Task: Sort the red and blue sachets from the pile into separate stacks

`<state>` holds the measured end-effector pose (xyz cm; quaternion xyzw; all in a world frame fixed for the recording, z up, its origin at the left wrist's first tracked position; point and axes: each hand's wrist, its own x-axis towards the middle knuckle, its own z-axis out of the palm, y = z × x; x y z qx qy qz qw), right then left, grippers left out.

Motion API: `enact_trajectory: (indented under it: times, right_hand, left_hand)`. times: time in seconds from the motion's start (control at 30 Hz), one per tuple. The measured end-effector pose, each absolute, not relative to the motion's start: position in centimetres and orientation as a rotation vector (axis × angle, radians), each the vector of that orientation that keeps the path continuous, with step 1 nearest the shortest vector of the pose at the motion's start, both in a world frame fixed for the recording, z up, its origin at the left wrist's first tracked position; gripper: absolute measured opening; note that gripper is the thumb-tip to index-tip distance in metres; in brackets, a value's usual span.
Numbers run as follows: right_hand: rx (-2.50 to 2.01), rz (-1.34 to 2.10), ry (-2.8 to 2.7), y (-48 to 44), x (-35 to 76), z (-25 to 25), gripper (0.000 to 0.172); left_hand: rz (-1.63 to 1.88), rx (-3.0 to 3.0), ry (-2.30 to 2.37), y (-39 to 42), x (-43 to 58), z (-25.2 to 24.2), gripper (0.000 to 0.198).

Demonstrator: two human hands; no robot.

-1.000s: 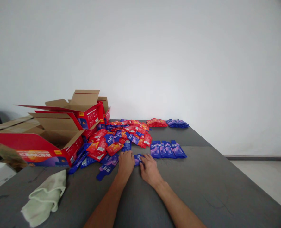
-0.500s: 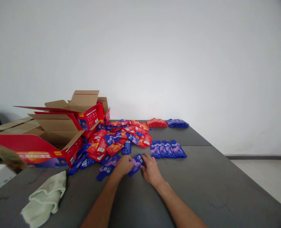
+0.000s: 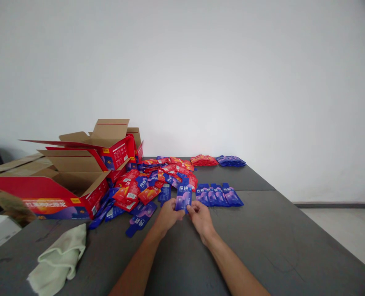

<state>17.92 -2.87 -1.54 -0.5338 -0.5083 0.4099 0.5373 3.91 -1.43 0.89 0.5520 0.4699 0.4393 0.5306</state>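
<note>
Both of my hands hold one blue sachet [image 3: 183, 196] upright above the grey table [image 3: 262, 238]. My left hand [image 3: 167, 215] pinches its lower left corner and my right hand [image 3: 200, 216] pinches its lower right corner. Just beyond the sachet lies a row of blue sachets [image 3: 219, 195] laid side by side. To the left spreads a loose heap of red and blue sachets [image 3: 151, 181].
Open red cardboard boxes [image 3: 77, 172] stand at the left of the table. A pale green cloth [image 3: 59, 259] lies near the front left. Small stacks of red sachets [image 3: 203, 160] and blue sachets [image 3: 231, 160] sit at the far edge by the white wall.
The blue sachet lay flat on the table under my fingers; both hands have lifted it and turned it upright, facing me.
</note>
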Motion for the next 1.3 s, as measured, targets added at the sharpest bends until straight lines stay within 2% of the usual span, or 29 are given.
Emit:
enact_trajectory:
  times: [0.2, 0.53, 0.77, 1.07, 1.3]
  right_hand:
    - [-1.343, 0.724, -1.299, -2.7, 18.3, -1.4, 0.023]
    - [-1.419, 0.153, -1.653, -3.7, 19.0, -0.7, 0.041]
    - [-1.607, 0.041, -1.647, -3.5, 20.3, -0.2, 0.041]
    - [-1.655, 0.019, -1.578, -3.1, 21.3, 0.4, 0.026]
    - [-1.767, -0.136, -1.414, -1.1, 24.9, -0.6, 0.029]
  left_hand:
    - [1.132, 1.265, 1.134, -1.3, 5.2, 0.4, 0.018]
    - [1.223, 1.047, 1.153, -0.1, 7.5, 0.3, 0.015]
    - [1.314, 1.188, 1.161, -0.3, 10.5, 0.0, 0.012]
    - [1.268, 1.275, 1.128, 0.1, 11.4, -1.2, 0.024]
    - [1.172, 1.547, 1.247, 0.0, 10.6, -0.6, 0.04]
